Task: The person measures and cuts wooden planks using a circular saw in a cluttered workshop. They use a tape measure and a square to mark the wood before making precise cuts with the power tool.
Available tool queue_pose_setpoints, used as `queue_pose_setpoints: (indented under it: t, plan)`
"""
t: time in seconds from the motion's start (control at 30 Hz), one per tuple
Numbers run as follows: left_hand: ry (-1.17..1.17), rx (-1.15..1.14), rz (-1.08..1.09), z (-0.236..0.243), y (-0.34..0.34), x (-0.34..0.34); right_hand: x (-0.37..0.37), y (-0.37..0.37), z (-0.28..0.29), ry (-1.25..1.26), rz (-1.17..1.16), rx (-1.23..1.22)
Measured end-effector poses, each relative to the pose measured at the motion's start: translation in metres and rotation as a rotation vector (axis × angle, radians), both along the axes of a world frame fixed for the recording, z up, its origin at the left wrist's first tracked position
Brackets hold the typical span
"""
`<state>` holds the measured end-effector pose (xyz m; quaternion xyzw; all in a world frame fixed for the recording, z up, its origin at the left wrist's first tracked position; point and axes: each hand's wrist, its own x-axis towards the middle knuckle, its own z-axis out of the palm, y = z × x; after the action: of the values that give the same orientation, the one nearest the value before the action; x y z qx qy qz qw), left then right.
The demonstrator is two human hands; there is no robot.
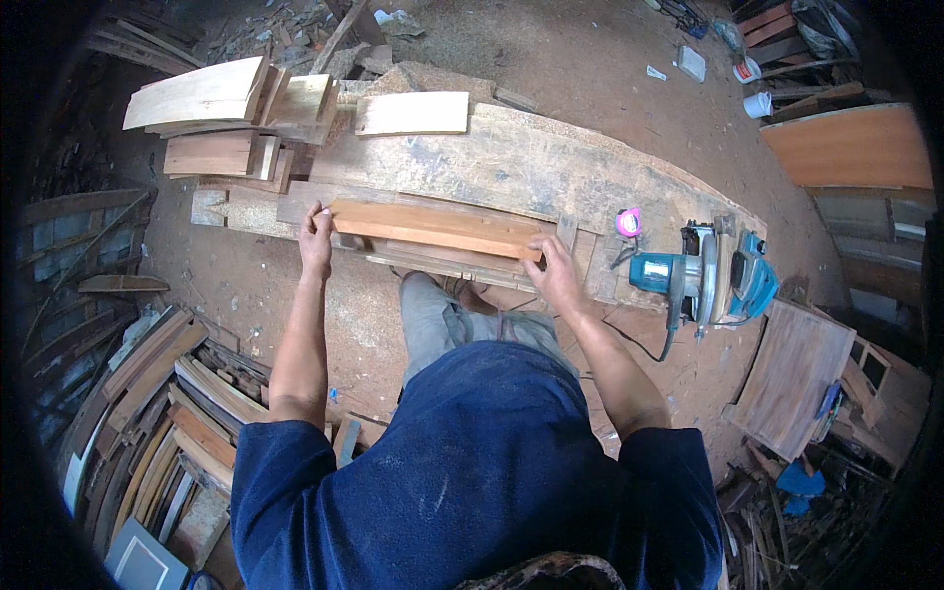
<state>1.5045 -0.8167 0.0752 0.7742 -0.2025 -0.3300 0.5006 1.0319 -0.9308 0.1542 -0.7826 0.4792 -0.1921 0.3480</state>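
An orange-brown wooden board (pixel 433 226) lies across my front, over the near part of a worn workbench (pixel 531 157). My left hand (pixel 316 232) grips its left end, fingers closed at the edge. My right hand (pixel 551 261) holds the right end between thumb and fingers. To the right of the board, a pink tape measure (pixel 628 222) rests on the bench beside a teal circular saw (pixel 703 275) with a dark cord hanging down. Stacks of cut boards (pixel 197 98) sit at the bench's left end, and a pale plank (pixel 413 113) lies toward the back.
Wood offcuts (pixel 167 413) are piled at lower left, with a grey panel (pixel 147 560) near them. A wooden panel (pixel 796 364) leans at right by scrap pieces. Orange sheets (pixel 846 147) and white buckets (pixel 757 104) are at upper right on the dirt floor (pixel 610 88).
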Motion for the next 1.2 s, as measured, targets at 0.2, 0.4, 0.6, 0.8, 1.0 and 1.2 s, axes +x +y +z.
queue_pose_setpoints:
  t: [0.2,0.4,0.6,0.8,1.0,1.2]
  plan:
    - [0.335,0.194,0.068,-0.006,0.013,0.011,-0.001,0.021,-0.003,0.056,-0.036,0.011]
    - [0.475,0.034,0.168,0.002,0.021,-0.011,-0.003,0.042,-0.013,0.119,-0.096,0.058]
    - [0.088,0.254,-0.172,-0.009,0.019,-0.013,-0.006,0.039,-0.018,0.254,-0.194,-0.122]
    - [-0.592,0.240,-0.289,-0.026,0.020,-0.039,-0.022,0.020,-0.028,0.248,-0.456,-0.168]
    - [-0.443,0.245,-0.447,-0.003,-0.011,-0.098,-0.051,0.000,-0.065,0.234,-0.725,0.180]
    - [-0.517,0.277,-0.505,-0.005,-0.025,-0.129,-0.107,-0.007,-0.105,-0.225,-0.772,0.289]
